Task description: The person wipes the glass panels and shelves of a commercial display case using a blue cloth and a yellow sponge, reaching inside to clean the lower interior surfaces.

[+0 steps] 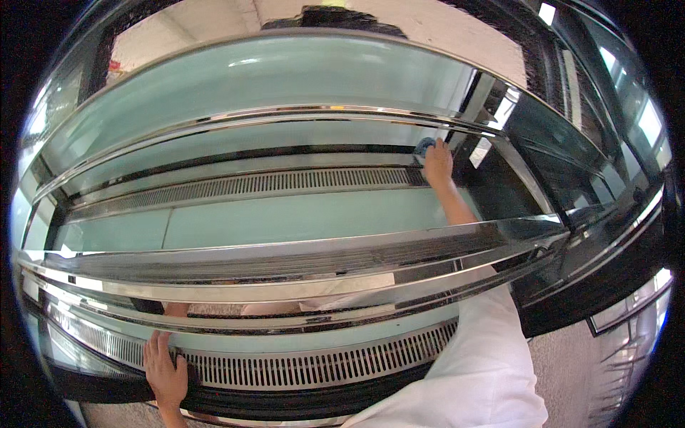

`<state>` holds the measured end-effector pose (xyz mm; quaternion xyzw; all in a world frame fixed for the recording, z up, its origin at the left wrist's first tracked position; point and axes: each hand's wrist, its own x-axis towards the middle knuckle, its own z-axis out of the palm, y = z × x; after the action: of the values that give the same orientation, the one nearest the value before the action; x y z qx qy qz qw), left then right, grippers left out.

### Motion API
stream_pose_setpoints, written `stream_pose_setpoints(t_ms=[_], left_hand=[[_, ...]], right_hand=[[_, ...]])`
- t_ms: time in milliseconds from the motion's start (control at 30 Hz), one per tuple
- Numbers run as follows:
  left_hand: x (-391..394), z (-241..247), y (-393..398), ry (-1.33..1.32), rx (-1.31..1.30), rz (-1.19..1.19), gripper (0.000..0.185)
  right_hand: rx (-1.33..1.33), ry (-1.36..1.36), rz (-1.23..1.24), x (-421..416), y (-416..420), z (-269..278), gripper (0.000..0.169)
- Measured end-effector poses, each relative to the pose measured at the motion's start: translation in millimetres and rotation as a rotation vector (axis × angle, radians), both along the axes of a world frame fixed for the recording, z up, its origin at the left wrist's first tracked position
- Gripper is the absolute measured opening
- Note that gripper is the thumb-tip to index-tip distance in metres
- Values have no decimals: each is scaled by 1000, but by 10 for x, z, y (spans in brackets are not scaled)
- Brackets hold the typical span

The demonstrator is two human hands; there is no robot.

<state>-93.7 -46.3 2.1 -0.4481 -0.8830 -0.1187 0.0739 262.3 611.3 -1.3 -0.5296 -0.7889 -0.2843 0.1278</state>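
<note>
My right hand (pixel 439 160) reaches deep into a glass display case and grips a blue cloth or sponge (pixel 426 144) against the back, near the right end of the rear slotted vent. My left hand (pixel 166 369) rests, fingers spread, on the front slotted metal vent grille (pixel 299 369) at the lower left, with nothing seen in it. Between the hands runs a metal-edged shelf (pixel 321 257) that crosses the case. Part of the blue item is hidden by my right fingers.
The rear vent grille (pixel 257 182) spans the case's back. Above it is an upper glass shelf with a shiny metal rail (pixel 321 111). A dark side wall (pixel 503 182) closes the right end. A black ledge (pixel 299 401) runs along the front. Speckled floor (pixel 562 369) shows at the lower right.
</note>
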Motion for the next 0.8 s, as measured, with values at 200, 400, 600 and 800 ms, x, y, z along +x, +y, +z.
stream_pose_setpoints(t_ms=[200,400,600,800], left_hand=[[-53,-54,38,-25,0,2,48],[-9,-16,19,25,32,19,48],[54,55,205,-94,28,-47,48],[10,26,58,-19,-3,8,44]], right_hand=[[-199,19,-243,183,498,-256,27],[-215,28,179,-415,-8,-273,19],[-106,477,887,-2425,-980,-611,11],[-229,227,776,-2201,-1218,-253,12]])
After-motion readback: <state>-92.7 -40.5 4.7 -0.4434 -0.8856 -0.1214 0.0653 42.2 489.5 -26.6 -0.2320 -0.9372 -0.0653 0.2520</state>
